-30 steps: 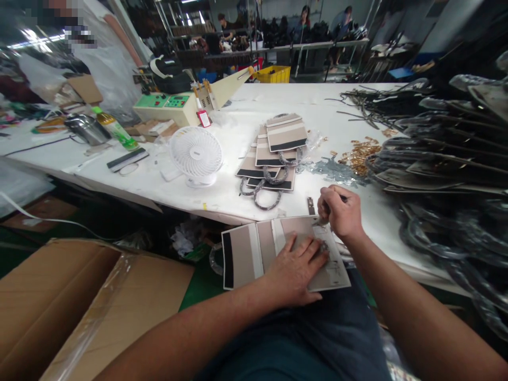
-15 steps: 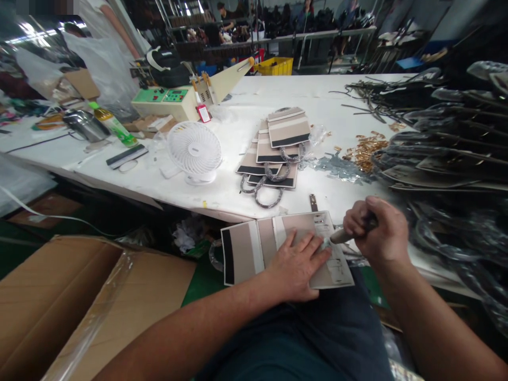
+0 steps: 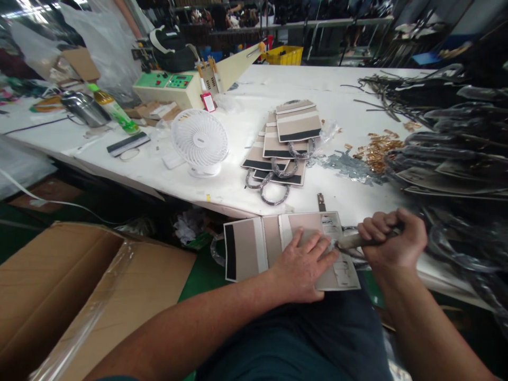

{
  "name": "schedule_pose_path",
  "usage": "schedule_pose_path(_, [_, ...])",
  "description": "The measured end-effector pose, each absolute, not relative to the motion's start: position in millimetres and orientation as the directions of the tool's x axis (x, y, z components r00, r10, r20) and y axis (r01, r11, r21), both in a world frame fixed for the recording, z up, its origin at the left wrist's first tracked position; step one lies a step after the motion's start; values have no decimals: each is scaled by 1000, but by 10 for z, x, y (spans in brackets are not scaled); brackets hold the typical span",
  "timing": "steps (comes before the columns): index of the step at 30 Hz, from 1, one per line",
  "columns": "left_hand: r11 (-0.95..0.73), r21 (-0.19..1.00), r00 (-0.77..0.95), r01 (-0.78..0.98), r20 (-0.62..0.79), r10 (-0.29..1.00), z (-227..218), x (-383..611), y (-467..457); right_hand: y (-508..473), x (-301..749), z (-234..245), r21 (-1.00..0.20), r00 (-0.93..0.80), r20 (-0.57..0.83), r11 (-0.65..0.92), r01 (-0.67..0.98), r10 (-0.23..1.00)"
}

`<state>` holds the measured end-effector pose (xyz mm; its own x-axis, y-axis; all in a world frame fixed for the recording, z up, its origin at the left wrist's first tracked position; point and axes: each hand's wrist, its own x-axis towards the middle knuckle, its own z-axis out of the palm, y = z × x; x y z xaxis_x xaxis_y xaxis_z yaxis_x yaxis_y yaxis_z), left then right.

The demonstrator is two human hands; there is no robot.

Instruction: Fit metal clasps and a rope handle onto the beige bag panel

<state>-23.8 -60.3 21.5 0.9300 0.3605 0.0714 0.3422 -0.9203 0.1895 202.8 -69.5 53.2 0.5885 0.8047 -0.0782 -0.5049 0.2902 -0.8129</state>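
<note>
My left hand (image 3: 304,264) lies spread on the panel (image 3: 245,250), right hand (image 3: 392,239) clenched round a tool (image 3: 353,242), far-left bottle (image 3: 116,110) holding yellow liquid (image 3: 103,98).

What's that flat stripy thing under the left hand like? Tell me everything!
The panel looks like stiff board: beige with pale stripes, a black band at its left end, thin whitish edges. It lies flat at the near edge of the table. A plastic-wrapped loop pokes past its left end. The left hand lies spread on it; the right hand holds a tool at its right part, contact unclear.
</note>
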Motion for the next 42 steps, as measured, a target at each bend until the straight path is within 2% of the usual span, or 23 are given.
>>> schedule_pose_path(3, [-919,204,931,338,70,358,230,-239,-597,-662,1921,609,-858,546,-10,273,-434,838])
schedule_pose_path(6, [-916,220,930,335,78,359,251,-243,-593,-637,1757,669,-922,474,89,253,-294,876])
schedule_pose_path(9, [-912,235,927,337,87,365,259,-251,-598,-629,1582,708,-985,375,161,173,0,913])
schedule_pose_path(11, [-906,245,923,344,88,374,257,-258,-607,-622,1498,740,-968,283,177,115,224,943])
schedule_pose_path(13, [-900,247,916,359,95,391,250,-264,-619,-610,1468,775,-939,214,162,84,332,963])
schedule_pose_path(16, [-894,235,903,382,111,415,233,-269,-639,-600,1521,810,-962,239,125,58,268,963])
schedule_pose_path(20, [-893,226,900,389,116,421,203,-265,-660,-633,1571,826,-971,246,175,125,205,953])
schedule_pose_path(22, [-891,225,899,393,111,424,189,-262,-662,-654,1520,841,-962,196,190,142,235,962])
schedule_pose_path(27, [-894,234,903,381,115,414,165,-251,-654,-664,1356,868,-876,49,242,197,440,969])
schedule_pose_path(31, [-888,248,898,388,114,425,181,-251,-653,-643,1399,837,-856,8,248,215,470,969])
schedule_pose_path(33, [-884,250,896,396,106,431,195,-259,-654,-634,1465,869,-889,60,207,162,427,976])
schedule_pose_path(35, [-887,249,901,389,100,423,204,-268,-654,-636,1521,958,-943,153,202,150,297,967])
schedule_pose_path(38, [-897,238,909,373,98,405,210,-277,-651,-666,1536,1085,-951,311,301,308,27,901])
schedule_pose_path(40, [-898,233,909,374,99,404,215,-277,-650,-698,1514,1061,-932,362,328,362,-28,873])
schedule_pose_path(42, [-896,235,908,376,97,407,227,-274,-650,-738,1507,932,-945,373,294,327,-25,880])
